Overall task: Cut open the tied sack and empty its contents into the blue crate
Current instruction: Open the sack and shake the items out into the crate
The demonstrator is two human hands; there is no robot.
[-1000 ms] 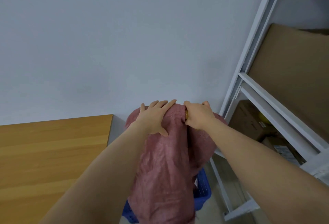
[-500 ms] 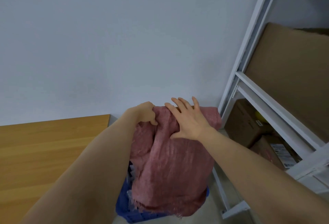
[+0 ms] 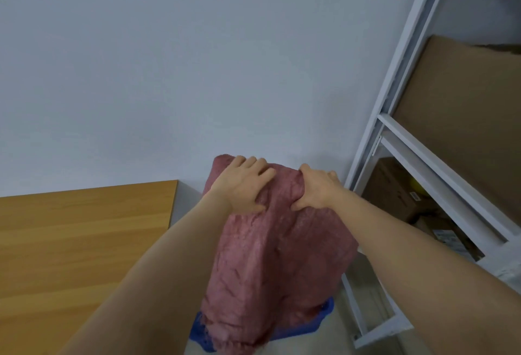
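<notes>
A dusty-pink woven sack (image 3: 276,264) hangs upside down in front of me, its upper end held high and its frayed lower edge over the blue crate (image 3: 321,318). Only slivers of the crate show below the sack, and what lies inside is hidden. My left hand (image 3: 245,185) grips the sack's upper end on the left, fingers over the top and thumb pressed into the cloth. My right hand (image 3: 315,191) grips the bunched cloth just to the right, thumb underneath.
A wooden tabletop (image 3: 81,244) lies to the left, close to my left forearm. A white metal shelf rack (image 3: 400,129) stands to the right with cardboard boxes (image 3: 394,188) on it. A plain pale wall is behind.
Both hands have shifted their hold on the sack's upper end: the right hand, flat on the cloth half a second ago, now grips it. The sack hangs longer over the crate.
</notes>
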